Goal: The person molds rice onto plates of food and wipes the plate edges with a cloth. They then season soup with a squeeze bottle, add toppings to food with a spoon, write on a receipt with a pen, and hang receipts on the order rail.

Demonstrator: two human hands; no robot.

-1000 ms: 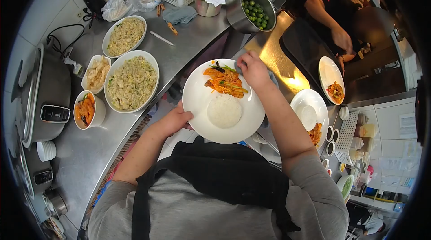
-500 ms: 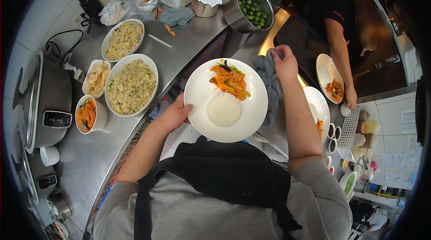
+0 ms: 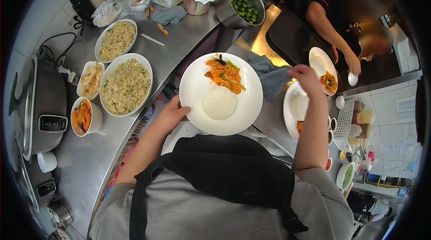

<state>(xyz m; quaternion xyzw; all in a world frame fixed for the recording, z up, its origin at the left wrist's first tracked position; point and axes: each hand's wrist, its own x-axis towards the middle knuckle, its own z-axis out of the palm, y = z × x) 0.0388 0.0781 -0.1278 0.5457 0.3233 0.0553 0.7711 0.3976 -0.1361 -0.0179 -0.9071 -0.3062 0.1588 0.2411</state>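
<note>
My left hand [image 3: 171, 115] grips the left rim of a round white plate [image 3: 188, 78], thumb on top. The plate carries a dome of white rice [image 3: 219, 103] and a saucy orange stir-fry [image 3: 224, 76] with vegetable strips. My right hand [image 3: 307, 79] is closed, its fingertips at the edge of a grey-blue cloth [image 3: 267, 74]; the cloth drapes to the left of them, beyond the plate. Under my right forearm a second white plate [image 3: 288, 110] with rice and orange food is partly hidden.
On the left steel counter stand two bowls of fried rice [image 3: 126, 86], a tub of orange food [image 3: 81, 116] and crackers [image 3: 91, 80]. A pot of green limes [image 3: 242, 8] stands at the back. Across the pass, a co-worker's hand [image 3: 353, 64] holds a white spoon near another plate [image 3: 315, 55].
My right hand has moved right and nearer me, and the cloth now spreads sideways instead of hanging down. The co-worker's hand has lifted away from the plate there.
</note>
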